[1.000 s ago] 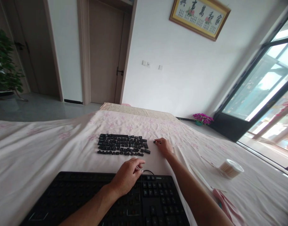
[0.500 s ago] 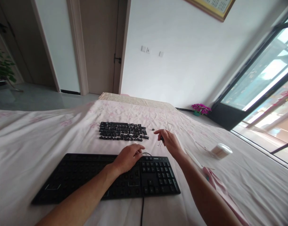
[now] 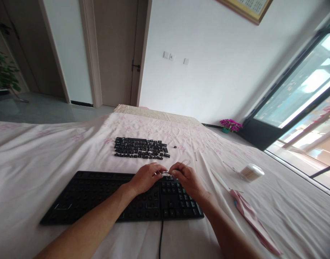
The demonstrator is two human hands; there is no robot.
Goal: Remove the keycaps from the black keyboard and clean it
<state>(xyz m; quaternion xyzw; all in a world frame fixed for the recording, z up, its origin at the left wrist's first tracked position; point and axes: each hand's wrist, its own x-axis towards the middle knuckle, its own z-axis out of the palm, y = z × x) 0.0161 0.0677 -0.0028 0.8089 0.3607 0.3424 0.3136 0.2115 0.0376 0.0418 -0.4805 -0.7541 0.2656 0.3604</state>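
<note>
Since half a second ago our right hand (image 3: 188, 178) carried the wire keycap puller (image 3: 183, 163) to the keyboard (image 3: 100, 196); left hand (image 3: 146, 177), fingers curled, steadies it; we should seat it squarely.

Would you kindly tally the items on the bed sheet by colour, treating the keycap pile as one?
Black: 3 (plastic keyboard, pile of loose keycaps, single stray keycap)
White: 1 (round cotton-swab tub)
Pink: 1 (folded cloth)
Total: 5
</note>
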